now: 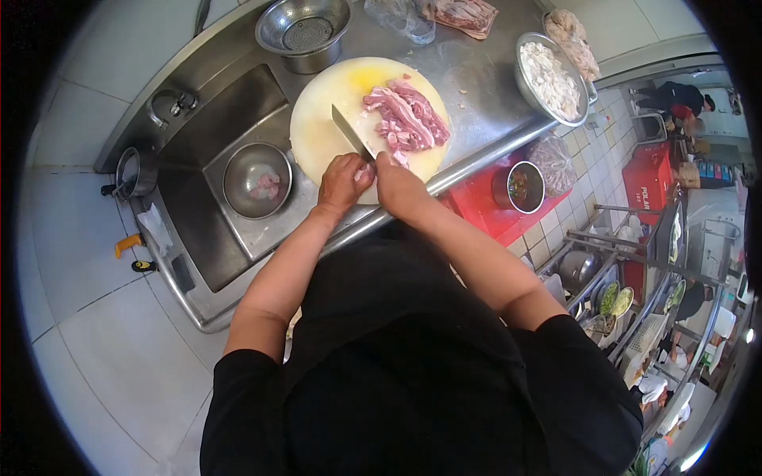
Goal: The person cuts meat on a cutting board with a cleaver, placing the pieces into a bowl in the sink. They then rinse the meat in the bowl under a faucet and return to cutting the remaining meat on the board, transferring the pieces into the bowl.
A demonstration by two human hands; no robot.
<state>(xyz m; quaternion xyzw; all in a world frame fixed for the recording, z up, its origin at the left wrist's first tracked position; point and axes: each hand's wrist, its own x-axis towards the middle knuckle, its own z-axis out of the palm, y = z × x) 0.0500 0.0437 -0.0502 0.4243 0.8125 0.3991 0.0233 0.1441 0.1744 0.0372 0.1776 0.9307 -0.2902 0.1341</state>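
My right hand (400,184) is closed around the handle of a kitchen knife (349,131), whose blade points away from me and to the left over the round cutting board (313,139). Beside it, my left hand (343,182) has its fingers curled on a small piece of meat (364,176) near the board's front edge. Strips of raw pink meat (409,115) lie heaped on the right half of the board. A small pale bit of meat sits just right of the knife hand. My right fingers hide the knife's handle.
Left of the board, a steel bowl (232,186) with meat pieces stands by the sink basin (202,238). A perforated steel pot (305,36) is behind. At right are a bowl of pale pieces (520,75) and a steel pot (509,186) on a red surface (476,198).
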